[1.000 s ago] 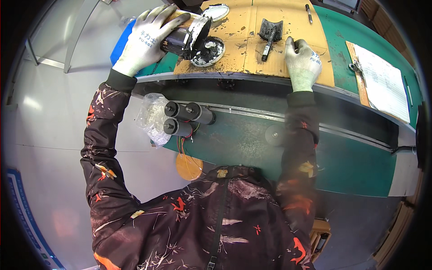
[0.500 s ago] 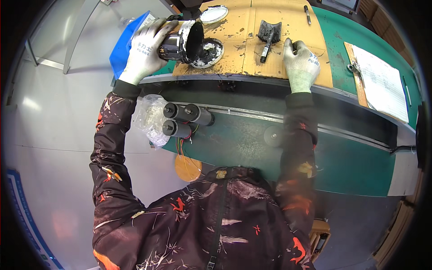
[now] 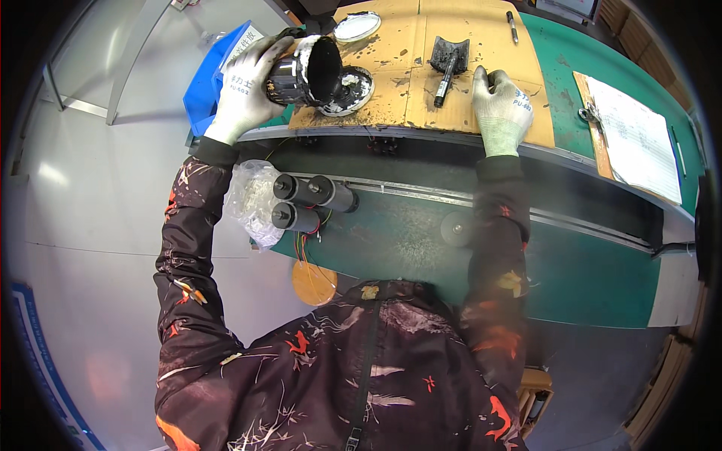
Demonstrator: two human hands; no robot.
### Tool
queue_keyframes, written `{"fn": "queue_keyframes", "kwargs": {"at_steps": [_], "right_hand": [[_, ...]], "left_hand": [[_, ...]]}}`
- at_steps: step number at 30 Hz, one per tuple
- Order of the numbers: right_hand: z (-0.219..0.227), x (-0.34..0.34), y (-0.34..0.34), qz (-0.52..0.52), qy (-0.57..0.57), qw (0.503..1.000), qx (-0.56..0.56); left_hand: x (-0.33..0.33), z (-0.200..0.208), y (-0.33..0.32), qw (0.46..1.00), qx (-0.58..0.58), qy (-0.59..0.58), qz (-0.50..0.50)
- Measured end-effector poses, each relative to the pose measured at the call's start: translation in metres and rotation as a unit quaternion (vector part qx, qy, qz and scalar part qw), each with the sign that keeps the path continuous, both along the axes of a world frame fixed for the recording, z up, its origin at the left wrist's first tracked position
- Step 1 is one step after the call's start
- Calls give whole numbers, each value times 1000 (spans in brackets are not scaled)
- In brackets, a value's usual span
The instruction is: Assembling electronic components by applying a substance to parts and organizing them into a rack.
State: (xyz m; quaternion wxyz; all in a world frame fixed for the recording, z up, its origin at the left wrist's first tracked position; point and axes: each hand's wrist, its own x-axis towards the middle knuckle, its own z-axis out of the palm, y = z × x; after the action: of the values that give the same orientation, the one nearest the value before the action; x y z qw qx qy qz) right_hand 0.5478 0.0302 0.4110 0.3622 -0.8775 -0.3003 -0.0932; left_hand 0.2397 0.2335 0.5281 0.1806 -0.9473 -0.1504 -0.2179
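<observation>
In a white glove, my left hand (image 3: 244,94) grips a black can (image 3: 289,79) with a paint-smeared white rim. The can is tipped on its side, its dark mouth facing right over a round lid (image 3: 357,92) coated with thick black stuff. Whether the can touches the lid is hard to tell. My gloved right hand (image 3: 502,105) rests at the near edge of the cardboard (image 3: 406,68), fingers curled in, with nothing seen in them. To its left, a black pen-like stick (image 3: 445,86) leans on a curved, black-stained piece (image 3: 456,51).
Another white lid (image 3: 356,27) and a marker (image 3: 512,27) lie farther back. At right is a clipboard with papers (image 3: 632,135); at left, a blue bin (image 3: 210,83). Several cylindrical motors (image 3: 331,194) with wires stand on a lower green surface beside a clear plastic bag (image 3: 256,203).
My left hand has turned the can slightly, so more of its mouth faces me, and it sits a little to the right. My right hand has barely moved.
</observation>
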Motion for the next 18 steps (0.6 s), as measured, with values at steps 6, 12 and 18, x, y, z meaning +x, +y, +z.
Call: {"fn": "queue_keyframes", "kwargs": {"at_steps": [6, 12, 18], "right_hand": [[-1, 1, -1, 2, -3, 1000, 3], [-2, 1, 0, -2, -8, 1000, 0], [3, -1, -1, -2, 0, 1000, 0]], "left_hand": [[-7, -2, 12, 995, -83, -54, 12], [-14, -13, 17, 974, -199, -102, 37], [-18, -20, 16, 976, -188, -96, 54]]}}
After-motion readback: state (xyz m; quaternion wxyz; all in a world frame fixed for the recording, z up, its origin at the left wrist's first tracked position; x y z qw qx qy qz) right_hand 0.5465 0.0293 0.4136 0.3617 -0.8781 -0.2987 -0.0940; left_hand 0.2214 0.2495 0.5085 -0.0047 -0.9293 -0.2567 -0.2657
